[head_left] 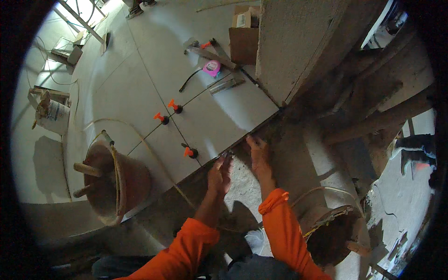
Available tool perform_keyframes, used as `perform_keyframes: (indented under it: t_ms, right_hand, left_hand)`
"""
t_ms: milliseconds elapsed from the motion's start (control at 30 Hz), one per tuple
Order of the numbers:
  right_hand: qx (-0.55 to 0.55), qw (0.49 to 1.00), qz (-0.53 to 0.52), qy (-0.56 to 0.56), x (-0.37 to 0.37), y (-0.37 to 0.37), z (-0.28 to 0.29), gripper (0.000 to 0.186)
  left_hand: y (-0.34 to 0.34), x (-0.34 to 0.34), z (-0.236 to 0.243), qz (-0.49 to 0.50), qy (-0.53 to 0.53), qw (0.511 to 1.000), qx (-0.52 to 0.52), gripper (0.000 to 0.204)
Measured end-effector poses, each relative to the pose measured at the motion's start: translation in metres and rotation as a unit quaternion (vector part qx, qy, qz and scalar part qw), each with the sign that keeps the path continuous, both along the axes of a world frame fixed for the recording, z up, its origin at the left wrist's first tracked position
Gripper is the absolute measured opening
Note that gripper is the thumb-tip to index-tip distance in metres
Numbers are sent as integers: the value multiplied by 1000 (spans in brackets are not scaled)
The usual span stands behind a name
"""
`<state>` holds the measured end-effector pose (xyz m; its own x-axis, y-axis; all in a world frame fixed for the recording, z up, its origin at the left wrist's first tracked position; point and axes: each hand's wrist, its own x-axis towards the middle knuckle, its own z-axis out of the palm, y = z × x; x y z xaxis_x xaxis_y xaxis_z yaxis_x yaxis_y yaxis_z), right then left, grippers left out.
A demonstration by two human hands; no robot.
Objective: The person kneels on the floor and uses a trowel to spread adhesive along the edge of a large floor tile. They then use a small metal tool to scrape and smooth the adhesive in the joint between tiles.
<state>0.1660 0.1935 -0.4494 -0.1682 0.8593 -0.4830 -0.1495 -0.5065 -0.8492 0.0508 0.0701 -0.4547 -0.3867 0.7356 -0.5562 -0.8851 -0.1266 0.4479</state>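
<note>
Pale floor tile [210,116] is noted at the centre, its near edge bordering the darker, unfinished floor. Both hands are stationed at that edge, side by side with a gap between them, presumably so that the border can be reached at two points.

The left hand [220,172] is seen with its fingers drawn together at the edge, beside a small dark item; whether that item is gripped cannot be told. The right hand [258,154] is placed further along, fingertips directed at the edge and apparently touching it. Its underside is hidden, so whether anything is grasped cannot be determined.

Three orange clips with dark bases are found along the joints around the tile's left corner: a left clip [162,118], an upper clip [175,106] and a lower clip [191,152]. By their position astride the seams, neighbouring tiles are probably kept level by them.

A pink tape measure [212,68] and a flat metal strip [227,86] are laid towards the tile's far side, likely to be kept within reach but clear of the edge. A bucket [137,172] is stood at the left, wooden handles [88,169] protruding, presumably for easy pick-up.
</note>
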Motion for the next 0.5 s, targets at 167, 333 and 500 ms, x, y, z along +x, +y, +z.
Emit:
perform_keyframes:
  t_ms: [167,333,500]
  right_hand:
    - [-27,993,-34,-112,4,0,4,67]
    - [9,914,257,-313,13,42,84,42]
    - [477,736,221,-427,-66,100,141,27]
  left_hand:
    - [-2,6,-5,-21,55,998,22,41]
    - [-2,11,-5,-21,74,997,-18,59]
    - [2,16,0,-4,85,994,-67,53]
